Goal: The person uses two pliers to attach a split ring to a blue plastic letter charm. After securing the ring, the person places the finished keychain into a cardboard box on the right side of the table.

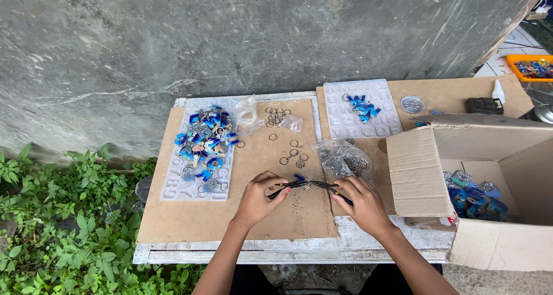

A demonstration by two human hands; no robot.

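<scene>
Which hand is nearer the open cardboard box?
Right. The right hand sits just beside the cardboard box, close to its near flap. The left hand is farther away across the brown board, on the side toward the letter mould.

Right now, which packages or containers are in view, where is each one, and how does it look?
Cardboard box: right of the hands, brown, open, blue pieces inside.
Clear bag: above the right hand, holds metal rings.
Small clear bag: board's top, crumpled.
Orange tray: far right, colourful pieces.
White bottle: top right, small, pointed.
</scene>
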